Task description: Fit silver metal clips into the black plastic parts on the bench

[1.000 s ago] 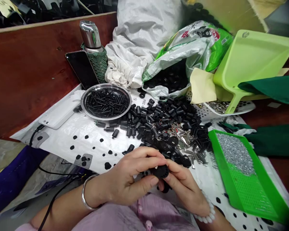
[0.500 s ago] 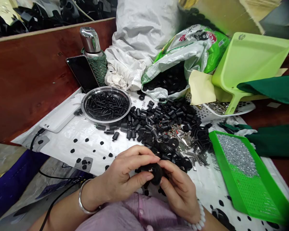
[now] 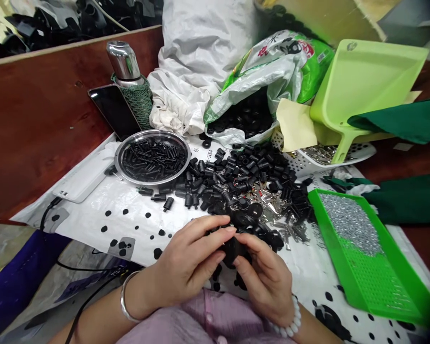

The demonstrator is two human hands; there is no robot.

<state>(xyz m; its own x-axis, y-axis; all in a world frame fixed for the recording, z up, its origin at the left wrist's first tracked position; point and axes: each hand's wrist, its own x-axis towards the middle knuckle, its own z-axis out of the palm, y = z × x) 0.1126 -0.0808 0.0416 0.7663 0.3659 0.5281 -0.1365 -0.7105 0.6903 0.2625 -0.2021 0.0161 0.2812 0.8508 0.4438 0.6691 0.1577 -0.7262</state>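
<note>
A small round black plastic part point(image 3: 231, 252) is held between both hands in front of my chest, its shape partly covered by fingers. My left hand point(image 3: 186, 258) curls round it from the left, thumb below and fingers above. From the other side, the thumb and forefinger of my right hand point(image 3: 267, 279) pinch its edge. Just beyond my fingertips spreads a heap of black plastic sleeves point(image 3: 249, 165). Thin metal pieces point(image 3: 268, 200) and black discs point(image 3: 255, 209) lie among them.
A steel bowl point(image 3: 117, 165) of black ribbed pieces stands left, near a phone point(image 3: 114, 112), flask point(image 3: 123, 62) and white power bank point(image 3: 84, 179). Behind are an open bag point(image 3: 215, 112) of black parts and a dustpan point(image 3: 369, 86). A green tray point(image 3: 372, 291) holds small silvery pieces at right.
The black part has turned in my fingers, and the metal pin seen on it earlier is now hidden. My left fingers have spread slightly. The whole view has shifted a little.
</note>
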